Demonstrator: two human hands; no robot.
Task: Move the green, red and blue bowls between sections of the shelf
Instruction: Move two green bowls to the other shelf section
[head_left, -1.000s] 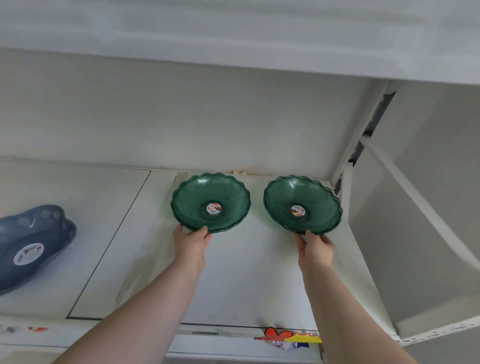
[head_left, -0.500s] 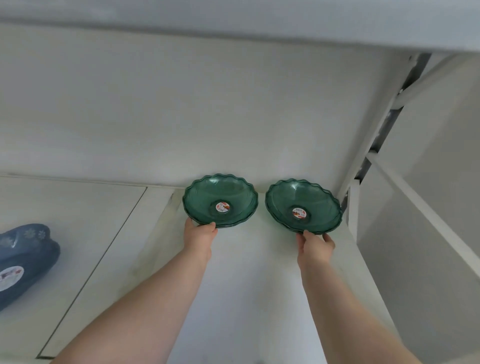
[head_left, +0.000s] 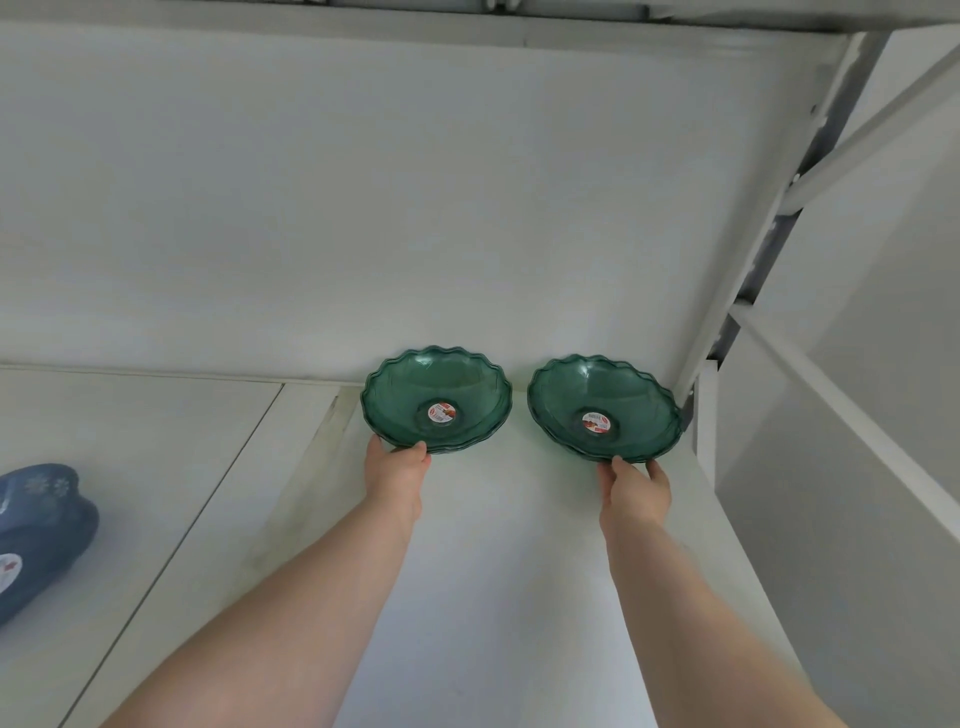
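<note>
Two green bowls (head_left: 436, 400) (head_left: 605, 410), white shelf (head_left: 519, 571), fingers (head_left: 415, 451) gripping rims

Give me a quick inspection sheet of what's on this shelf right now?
Surface: white shelf, back wall behind.
Job's things: two green bowls, left bowl and right bowl, side by side at the back; each looks like a stack. Blue bowl at the left edge.
Clutter: nothing seen.
Hands: left hand grips the left bowl's near rim; right hand grips the right bowl's.
Cables: nothing seen.
Surroundings: white frame post on the right.
</note>
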